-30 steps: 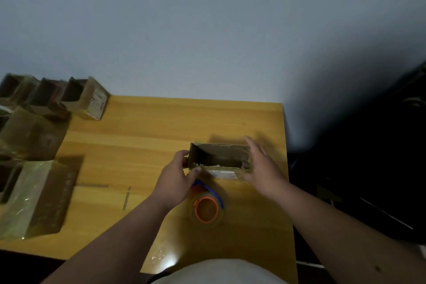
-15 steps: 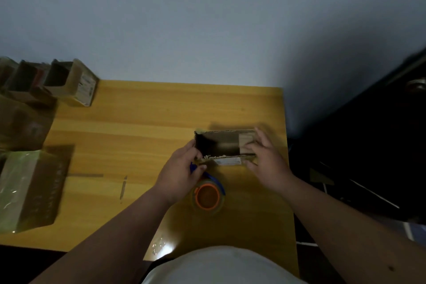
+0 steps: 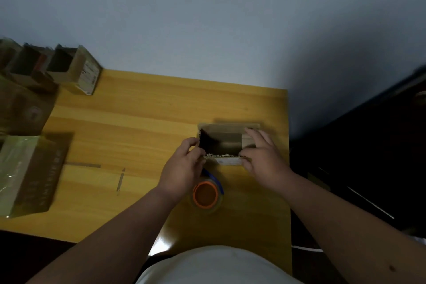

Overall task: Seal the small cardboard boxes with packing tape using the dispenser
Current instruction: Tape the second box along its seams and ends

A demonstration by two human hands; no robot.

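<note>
Box open-topped, flaps not yet closed. L hand pinches left wall; R hand grips right end, folding flap. Rec: square flaps flush before reaching for dispenser.

Looks like a plain room used as a small packing spot: bare pale wall, yellow wood surface w/ open cardboard boxes crowded at 10 o'clock.
</note>
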